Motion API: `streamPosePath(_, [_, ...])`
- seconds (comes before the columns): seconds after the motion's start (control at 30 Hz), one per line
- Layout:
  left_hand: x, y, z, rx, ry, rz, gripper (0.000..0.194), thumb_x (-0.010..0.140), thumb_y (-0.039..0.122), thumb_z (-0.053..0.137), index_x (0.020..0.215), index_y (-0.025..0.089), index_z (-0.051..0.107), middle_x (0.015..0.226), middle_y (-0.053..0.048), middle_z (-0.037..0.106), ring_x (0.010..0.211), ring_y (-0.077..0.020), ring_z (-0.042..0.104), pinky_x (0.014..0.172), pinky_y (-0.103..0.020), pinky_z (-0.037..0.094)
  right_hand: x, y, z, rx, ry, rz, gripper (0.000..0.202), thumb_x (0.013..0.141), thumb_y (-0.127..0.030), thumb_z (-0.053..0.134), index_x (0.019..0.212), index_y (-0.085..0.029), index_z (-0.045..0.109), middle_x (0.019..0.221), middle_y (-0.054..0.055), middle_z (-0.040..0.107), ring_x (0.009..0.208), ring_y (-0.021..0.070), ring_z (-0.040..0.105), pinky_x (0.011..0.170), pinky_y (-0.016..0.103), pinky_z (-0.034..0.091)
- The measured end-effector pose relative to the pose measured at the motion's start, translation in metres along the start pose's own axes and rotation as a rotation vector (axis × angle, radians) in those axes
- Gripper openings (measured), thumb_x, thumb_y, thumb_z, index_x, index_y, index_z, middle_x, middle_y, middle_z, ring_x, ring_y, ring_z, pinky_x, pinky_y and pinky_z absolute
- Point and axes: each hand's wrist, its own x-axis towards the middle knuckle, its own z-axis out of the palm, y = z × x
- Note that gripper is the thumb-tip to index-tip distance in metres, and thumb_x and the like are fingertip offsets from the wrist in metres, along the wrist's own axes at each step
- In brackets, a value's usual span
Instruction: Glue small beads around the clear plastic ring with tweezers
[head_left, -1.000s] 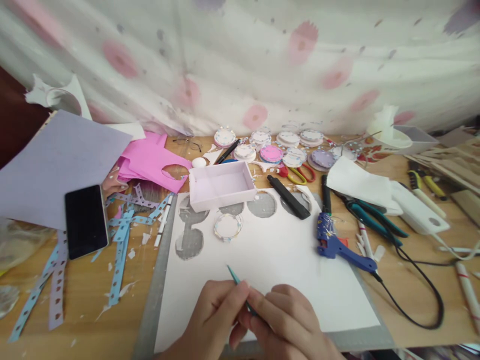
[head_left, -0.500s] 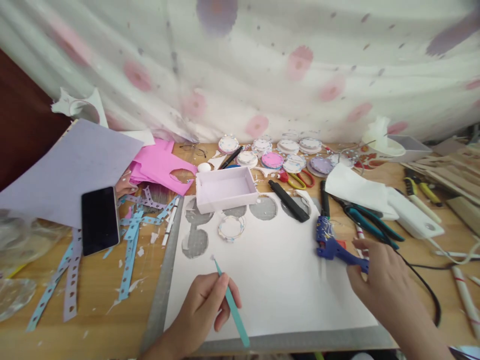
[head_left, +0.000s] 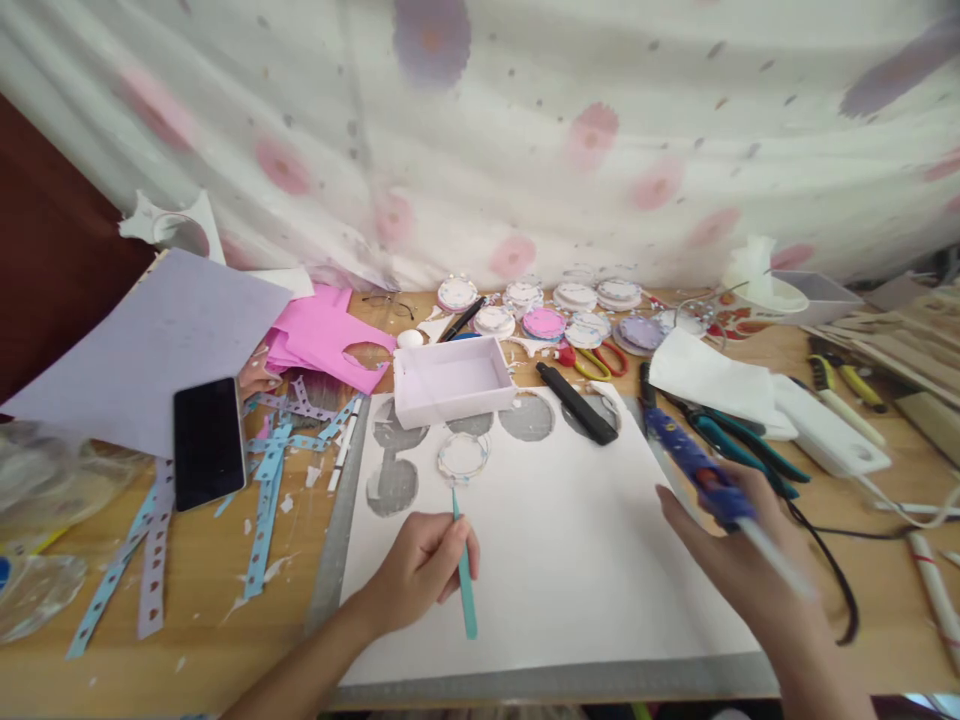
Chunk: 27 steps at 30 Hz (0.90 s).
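Pinched in my left hand [head_left: 427, 570] are teal tweezers [head_left: 466, 590], their tip at the lower edge of a thin decorated ring [head_left: 463, 456] lying on the white sheet [head_left: 570, 560]. My right hand [head_left: 742, 530] is at the right edge of the sheet with its fingers around a blue glue gun [head_left: 694, 462]; a translucent stick, blurred, juts from the gun's rear toward the wrist. A pale lilac open box [head_left: 454, 382] stands behind the ring. Whether the tweezers still hold the small piece is too small to tell.
Stacks of decorated discs [head_left: 544, 322] line the back. A black tool [head_left: 576, 402] lies across the sheet's top edge, with teal-handled pliers [head_left: 750, 450] on the right. To the left are a phone [head_left: 209, 443], punched paper strips [head_left: 266, 500] and pink sheets [head_left: 326, 335].
My left hand has moved up, bringing the tweezers' tip from below the ring to its edge. My right hand has turned the glue gun and lifted it.
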Motion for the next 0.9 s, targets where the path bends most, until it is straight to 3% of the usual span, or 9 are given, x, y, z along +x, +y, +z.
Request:
streamPosePath(0.07, [0.011,-0.004,-0.004,0.027,0.001,0.020,0.059,0.094,0.061,0.032,0.063,0.015,0.054,0.041,0.007,0.033,0.037,-0.0065,0.034,0.039,-0.018,0.025,-0.001,-0.028,0.001,0.233,0.123,0.121,0.031,0.071,-0.046,0.070,0.084,-0.024,0.051,0.064,-0.002,0.056,0.056,0.0200,0.057,0.053,0.033,0.046])
streamPosePath(0.13, [0.020,-0.007,-0.006,0.051,-0.010,0.027,0.058,0.094,0.059,0.033,0.063,0.015,0.054,0.041,0.007,0.033,0.036,-0.0066,0.035,0.038,-0.017,0.025,-0.002,-0.054,0.007,0.390,0.134,0.075,0.025,0.069,-0.035,0.071,0.077,-0.024,0.050,0.060,-0.004,0.054,0.052,0.0163,0.053,0.051,0.029,0.043])
streamPosePath(0.27, [0.028,-0.014,-0.010,0.072,-0.046,0.029,0.055,0.095,0.055,0.034,0.063,0.015,0.054,0.039,0.008,0.033,0.034,-0.0067,0.036,0.037,-0.017,0.025,-0.002,-0.085,0.033,0.655,-0.174,-0.044,0.017,0.069,-0.024,0.064,0.076,-0.024,0.049,0.060,-0.006,0.053,0.047,0.0115,0.045,0.046,0.025,0.034])
streamPosePath(0.37, [0.029,-0.017,-0.011,0.079,-0.062,0.033,0.054,0.096,0.052,0.033,0.063,0.015,0.055,0.038,0.008,0.031,0.034,-0.0069,0.035,0.037,-0.017,0.026,-0.004,-0.087,0.056,0.769,-0.330,-0.044,0.017,0.068,-0.021,0.061,0.076,-0.023,0.046,0.059,-0.006,0.050,0.047,0.0099,0.041,0.046,0.024,0.030])
streamPosePath(0.5, [0.030,-0.016,-0.013,0.119,-0.092,0.087,0.052,0.099,0.043,0.031,0.062,0.015,0.056,0.039,0.008,0.032,0.035,-0.0066,0.036,0.039,-0.017,0.027,-0.009,-0.079,0.073,0.768,-0.396,-0.011,0.021,0.065,-0.019,0.061,0.079,-0.023,0.046,0.056,-0.009,0.045,0.044,0.0079,0.034,0.044,0.023,0.023])
streamPosePath(0.7, [0.032,-0.011,-0.016,0.234,-0.124,0.224,0.049,0.099,0.027,0.030,0.058,0.014,0.056,0.043,0.005,0.040,0.041,-0.0061,0.040,0.048,-0.017,0.035,-0.009,-0.082,0.070,0.754,-0.379,0.047,0.022,0.067,-0.020,0.061,0.083,-0.024,0.046,0.057,-0.008,0.048,0.043,0.0076,0.033,0.044,0.022,0.021])
streamPosePath(0.9, [0.032,-0.011,-0.015,0.334,-0.133,0.356,0.047,0.098,0.022,0.032,0.056,0.014,0.054,0.046,0.001,0.052,0.044,-0.0063,0.047,0.050,-0.017,0.037,-0.007,-0.080,0.067,0.734,-0.387,0.040,0.025,0.066,-0.017,0.062,0.082,-0.024,0.044,0.053,-0.010,0.044,0.042,0.0074,0.031,0.043,0.021,0.020])
